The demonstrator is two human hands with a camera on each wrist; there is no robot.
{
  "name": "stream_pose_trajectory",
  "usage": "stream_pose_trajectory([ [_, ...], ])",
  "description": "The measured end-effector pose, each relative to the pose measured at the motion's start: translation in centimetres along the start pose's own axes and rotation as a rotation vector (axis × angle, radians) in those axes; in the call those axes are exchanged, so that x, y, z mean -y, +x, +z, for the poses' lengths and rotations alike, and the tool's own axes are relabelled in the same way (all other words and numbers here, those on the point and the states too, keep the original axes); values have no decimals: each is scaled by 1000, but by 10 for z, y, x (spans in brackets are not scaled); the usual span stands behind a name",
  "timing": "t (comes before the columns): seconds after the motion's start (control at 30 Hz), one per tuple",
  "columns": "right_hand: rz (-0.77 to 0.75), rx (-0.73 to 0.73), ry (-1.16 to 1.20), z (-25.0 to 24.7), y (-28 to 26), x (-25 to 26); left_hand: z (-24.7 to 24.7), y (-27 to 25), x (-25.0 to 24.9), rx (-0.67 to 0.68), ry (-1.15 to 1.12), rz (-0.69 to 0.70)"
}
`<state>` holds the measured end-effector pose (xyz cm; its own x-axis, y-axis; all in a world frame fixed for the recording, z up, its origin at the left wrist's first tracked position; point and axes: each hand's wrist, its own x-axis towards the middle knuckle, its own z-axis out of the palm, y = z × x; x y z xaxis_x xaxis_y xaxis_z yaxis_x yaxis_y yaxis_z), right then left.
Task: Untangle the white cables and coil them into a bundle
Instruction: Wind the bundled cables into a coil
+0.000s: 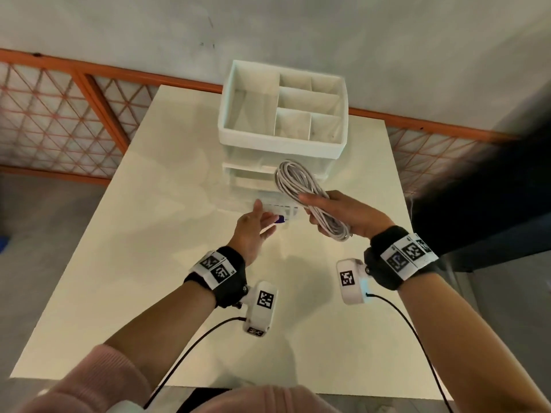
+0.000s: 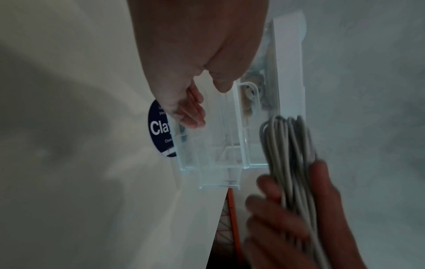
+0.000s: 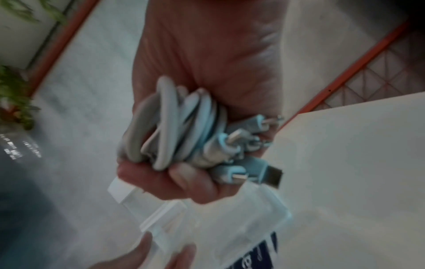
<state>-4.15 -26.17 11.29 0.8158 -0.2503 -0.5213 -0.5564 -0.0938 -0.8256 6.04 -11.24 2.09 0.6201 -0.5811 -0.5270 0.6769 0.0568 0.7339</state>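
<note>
The white cables are wound into a long bundle (image 1: 299, 184) (image 2: 287, 145) (image 3: 170, 123), which my right hand (image 1: 310, 208) (image 3: 195, 172) grips around its middle above the table. Several plug ends (image 3: 250, 163) stick out of the fist. My left hand (image 1: 262, 216) (image 2: 204, 102) reaches with fairly straight fingers to the front of a clear drawer (image 1: 283, 208) (image 2: 218, 163) (image 3: 207, 227) pulled out from the organizer's base; thumb and fingers sit at either side of it. The bundle hovers just right of and above the drawer.
A white organizer (image 1: 280, 144) with several top compartments stands mid-table, clear drawers below. A dark blue round label (image 2: 158, 129) shows by the drawer. The white table (image 1: 149, 263) ends at an orange mesh fence (image 1: 59, 114) behind.
</note>
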Motion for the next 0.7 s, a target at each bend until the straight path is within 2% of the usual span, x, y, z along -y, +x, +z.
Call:
stream_pose_trajectory([
  [0.2,11,111,-330,19,48,33,-4,-22,4,-21,-18,-26],
  [0.37,182,141,-489,24,75,37,-6,-29,7,-20,-49,-55],
  [0.43,272,95,-425,22,82,31,-6,-30,5,-18,-57,-63],
  [0.5,323,39,-234,19,85,22,-6,-30,5,-20,-61,-74],
  [0.7,299,-42,97,23,92,-5,-8,-29,6,-13,-60,-88],
])
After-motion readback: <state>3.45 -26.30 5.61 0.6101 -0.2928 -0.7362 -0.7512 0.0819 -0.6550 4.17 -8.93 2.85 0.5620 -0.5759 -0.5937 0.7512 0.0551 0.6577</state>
